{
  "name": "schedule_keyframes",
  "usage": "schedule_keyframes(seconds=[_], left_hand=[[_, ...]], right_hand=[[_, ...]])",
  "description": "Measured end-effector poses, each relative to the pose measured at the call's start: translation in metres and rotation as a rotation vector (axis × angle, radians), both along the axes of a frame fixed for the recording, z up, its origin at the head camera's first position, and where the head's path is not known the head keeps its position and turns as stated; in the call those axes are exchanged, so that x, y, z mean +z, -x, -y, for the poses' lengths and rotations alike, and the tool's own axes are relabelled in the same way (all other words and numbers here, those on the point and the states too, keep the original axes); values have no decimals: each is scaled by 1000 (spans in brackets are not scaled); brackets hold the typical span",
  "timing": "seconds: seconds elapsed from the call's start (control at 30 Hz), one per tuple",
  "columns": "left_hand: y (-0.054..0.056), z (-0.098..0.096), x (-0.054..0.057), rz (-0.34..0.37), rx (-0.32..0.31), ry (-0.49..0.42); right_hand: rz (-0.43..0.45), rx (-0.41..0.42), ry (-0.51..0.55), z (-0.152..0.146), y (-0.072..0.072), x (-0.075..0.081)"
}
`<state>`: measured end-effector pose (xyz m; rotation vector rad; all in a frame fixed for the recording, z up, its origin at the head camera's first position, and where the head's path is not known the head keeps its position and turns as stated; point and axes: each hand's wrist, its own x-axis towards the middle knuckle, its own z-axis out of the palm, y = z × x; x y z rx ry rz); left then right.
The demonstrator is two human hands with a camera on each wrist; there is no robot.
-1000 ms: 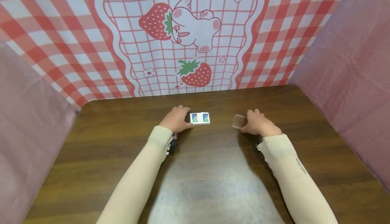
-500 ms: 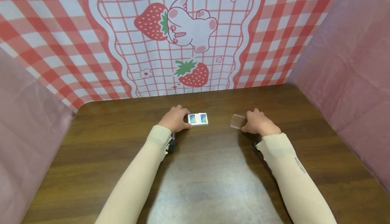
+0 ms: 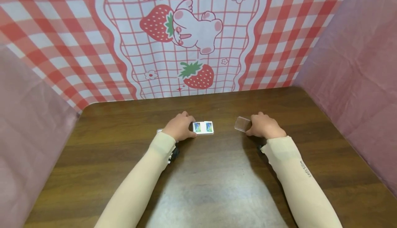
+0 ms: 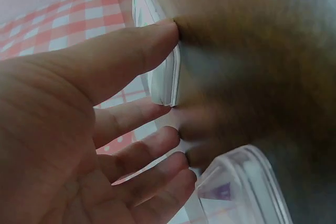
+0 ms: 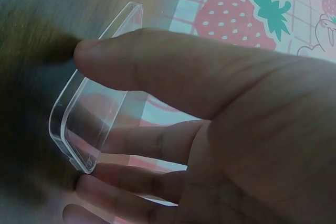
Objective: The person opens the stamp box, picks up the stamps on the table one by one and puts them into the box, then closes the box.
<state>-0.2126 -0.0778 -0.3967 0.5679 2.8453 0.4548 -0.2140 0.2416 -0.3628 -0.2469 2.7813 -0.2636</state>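
Observation:
In the head view my left hand [image 3: 180,127] pinches the left end of a flat white case [image 3: 203,128] with two blue-green pictures on top. The left wrist view has the thumb on one edge of that case [image 4: 165,80] and the index fingertip at the other. Further right, my right hand [image 3: 266,126] grips a clear plastic lid or shallow tray [image 3: 241,124] between thumb and fingers. Up close, the clear plastic piece [image 5: 79,114] has a raised rim and rounded corners. The two pieces are apart, both low at the table.
Another clear plastic box [image 4: 231,182], with a purple patch, sits beside the left hand's outer fingers; in the head view just its edge [image 3: 159,130] shows. The brown wooden table [image 3: 198,179] ends at a strawberry-print cloth [image 3: 198,48]. Pink cloth [image 3: 350,66] hangs at the sides.
My left hand and the white case have shifted slightly toward me. The clear box's edge now shows left of that hand. The right hand with the clear piece has hardly moved.

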Motion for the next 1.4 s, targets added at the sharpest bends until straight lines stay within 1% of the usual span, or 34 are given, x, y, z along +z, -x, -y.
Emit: schedule_keyframes(seconds=[0.1, 0.23, 0.33, 0.4, 0.57, 0.73, 0.9, 1.07, 1.2, 1.4], left_hand=[[-7, -1, 0, -3, -16, 11], [-17, -4, 1, -30, -31, 13], [-26, -5, 0, -68, -41, -1], [-30, -5, 0, -96, -59, -7], [-40, -5, 0, -174, -106, 13], [-49, -4, 0, -199, -110, 42], [-55, -3, 1, -182, -112, 44], [-57, -1, -1, -112, -102, -9], [-58, 0, -1, -56, -77, -51], [-56, 1, -2, -26, -57, -56]], right_hand=[[-3, 3, 1, 1, -1, 0], [-10, 9, 3, 1, -1, -1], [-14, 14, 5, 1, -2, -1], [-15, 13, 6, 1, -2, 0], [-9, 9, 6, 0, -3, 0], [-11, 10, 32, 1, -3, -2], [4, 6, 51, 4, -5, -2], [39, 4, 45, 7, -5, 0], [25, 17, 49, 8, -5, -1], [-8, 51, 45, 9, -7, 1]])
